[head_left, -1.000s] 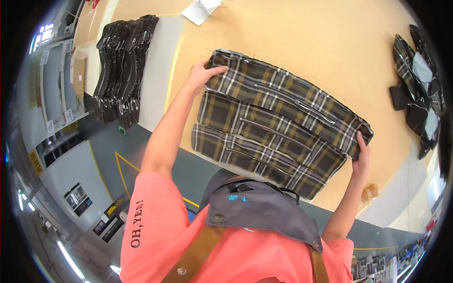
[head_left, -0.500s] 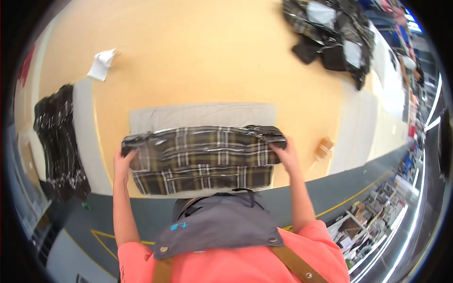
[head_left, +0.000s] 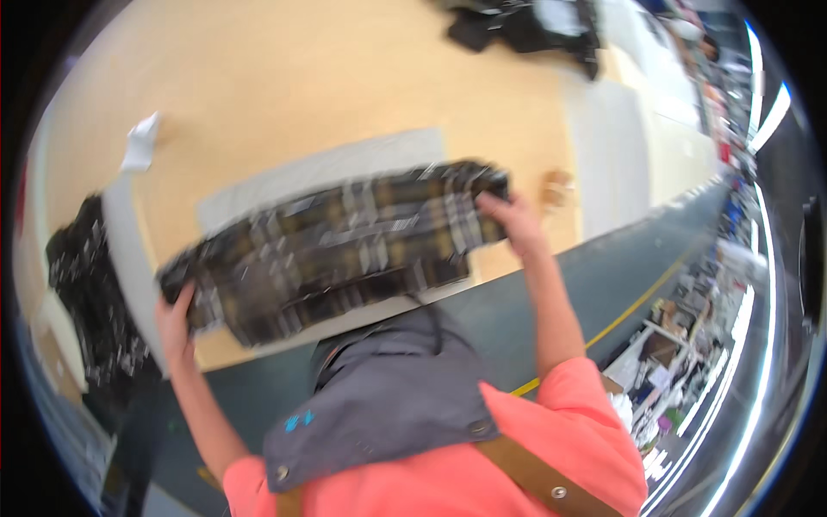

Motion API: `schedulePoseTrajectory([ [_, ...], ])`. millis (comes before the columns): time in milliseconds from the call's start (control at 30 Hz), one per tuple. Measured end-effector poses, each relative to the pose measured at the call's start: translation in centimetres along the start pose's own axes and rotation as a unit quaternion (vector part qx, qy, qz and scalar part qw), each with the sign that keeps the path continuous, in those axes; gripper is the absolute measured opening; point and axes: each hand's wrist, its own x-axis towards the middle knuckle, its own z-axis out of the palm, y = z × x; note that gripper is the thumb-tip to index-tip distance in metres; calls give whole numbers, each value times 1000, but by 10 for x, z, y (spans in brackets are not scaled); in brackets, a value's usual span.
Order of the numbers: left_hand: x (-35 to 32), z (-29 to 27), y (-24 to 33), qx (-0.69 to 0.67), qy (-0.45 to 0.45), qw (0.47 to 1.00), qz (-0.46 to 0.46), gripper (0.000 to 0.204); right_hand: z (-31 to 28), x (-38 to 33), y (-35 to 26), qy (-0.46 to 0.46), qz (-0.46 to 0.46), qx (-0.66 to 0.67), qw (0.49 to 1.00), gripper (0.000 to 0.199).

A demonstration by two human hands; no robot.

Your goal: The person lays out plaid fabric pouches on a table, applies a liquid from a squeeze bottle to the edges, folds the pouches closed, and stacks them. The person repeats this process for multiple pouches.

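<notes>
A dark plaid garment (head_left: pixel 336 233) with white and olive lines is stretched sideways between my hands at the front of the table. My left hand (head_left: pixel 177 323) grips its left end, thumb on top and fingers hidden beneath. At the other end, my right hand (head_left: pixel 510 222) pinches the bunched right corner. The cloth slants, its right end farther from me than its left. Behind it a pale grey sheet (head_left: pixel 327 168) lies flat on the tabletop, partly covered by the garment. Motion blurs the cloth's details.
Dark garments lie in a pile (head_left: pixel 95 293) at the left and in a heap (head_left: pixel 525 26) at the far right. A white scrap (head_left: pixel 139 142) rests at the far left, and a small brown object (head_left: pixel 556 189) sits right of my right hand. Cluttered shelves (head_left: pixel 663 345) stand beyond the aisle.
My hands have shifted left with the plaid garment, which has gone from level to slanted. The whole view has turned and slid, so the table's things appear farther left and higher.
</notes>
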Motion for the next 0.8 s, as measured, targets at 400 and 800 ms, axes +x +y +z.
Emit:
schedulePoseTrajectory([
  [400, -55, 13, -140, 137, 57, 989, -20, 70, -2, -35, 141, 38, 5, -33, 999, 53],
  [800, -156, 167, 3, 201, -200, 833, 476, 99, 69, -111, -10, -39, -102, -191, 976, 85],
])
